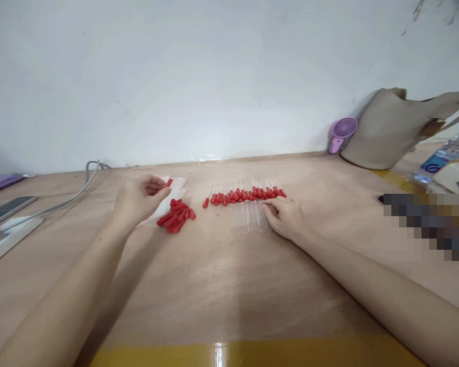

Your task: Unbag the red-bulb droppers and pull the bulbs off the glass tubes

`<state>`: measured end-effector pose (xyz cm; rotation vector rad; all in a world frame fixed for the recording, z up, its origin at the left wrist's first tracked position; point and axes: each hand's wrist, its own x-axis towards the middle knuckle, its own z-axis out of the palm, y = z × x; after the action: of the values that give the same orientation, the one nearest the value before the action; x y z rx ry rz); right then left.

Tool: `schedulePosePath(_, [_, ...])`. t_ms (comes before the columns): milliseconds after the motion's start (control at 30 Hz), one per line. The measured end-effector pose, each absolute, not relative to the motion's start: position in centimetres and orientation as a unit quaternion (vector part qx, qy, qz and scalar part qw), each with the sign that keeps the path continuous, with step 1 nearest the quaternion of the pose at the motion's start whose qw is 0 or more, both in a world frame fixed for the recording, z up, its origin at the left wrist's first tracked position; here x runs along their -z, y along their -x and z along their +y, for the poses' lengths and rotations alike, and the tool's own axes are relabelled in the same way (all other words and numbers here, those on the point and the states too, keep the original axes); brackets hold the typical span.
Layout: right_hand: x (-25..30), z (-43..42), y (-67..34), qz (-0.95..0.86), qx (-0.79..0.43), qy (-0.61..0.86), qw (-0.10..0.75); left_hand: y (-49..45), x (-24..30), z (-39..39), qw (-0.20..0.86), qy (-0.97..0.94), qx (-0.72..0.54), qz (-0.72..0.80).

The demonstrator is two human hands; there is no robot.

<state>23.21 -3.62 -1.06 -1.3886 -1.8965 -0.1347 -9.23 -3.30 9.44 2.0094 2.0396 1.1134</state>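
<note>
No lettering legible; bottle label bears white swirl.

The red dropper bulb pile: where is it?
The pile lies left of centre in the head view, beside the left hand, left of the clear tubes.

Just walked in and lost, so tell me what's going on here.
A person's left hand pinches a red bulb near a loose pile of red bulbs. The right hand is at the right end of a row of clear tubes; whether it grips one is unclear. Just beyond lies a row of red-tipped tubes.
</note>
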Motion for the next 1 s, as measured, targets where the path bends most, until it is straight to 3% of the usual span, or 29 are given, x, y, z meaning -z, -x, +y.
schedulePosePath(267, [1.2,-3.5,-23.3,-0.751,0.063,0.531,0.388,12.8,-9.0,-2.0,0.19,-0.609,-0.126,0.76])
schedulePosePath(467, [1.0,-3.6,-23.2,-0.752,0.059,0.526,0.392,13.7,-8.6,-1.5,0.236,-0.605,-0.123,0.751])
schedulePosePath(533, [0.9,-3.6,-23.2,-0.752,0.06,0.526,0.392,13.7,-9.0,-1.7,0.169,-0.609,-0.15,0.761])
schedulePosePath(633, [1.0,-3.6,-23.2,-0.752,0.067,0.524,0.395,11.9,-9.5,-2.4,-0.017,-0.624,-0.232,0.746])
schedulePosePath(700, [1.1,-3.5,-23.2,-0.751,0.074,0.522,0.397,9.7,-9.4,-2.7,-0.073,-0.66,-0.262,0.7])
schedulePosePath(900, [1.4,-3.5,-23.5,-0.751,0.089,0.513,0.407,3.7,-6.5,-1.4,-0.106,-0.769,-0.04,0.629])
schedulePosePath(1000, [1.4,-3.5,-23.7,-0.75,0.085,0.514,0.407,2.8,-5.0,-0.7,-0.143,-0.754,-0.007,0.641])
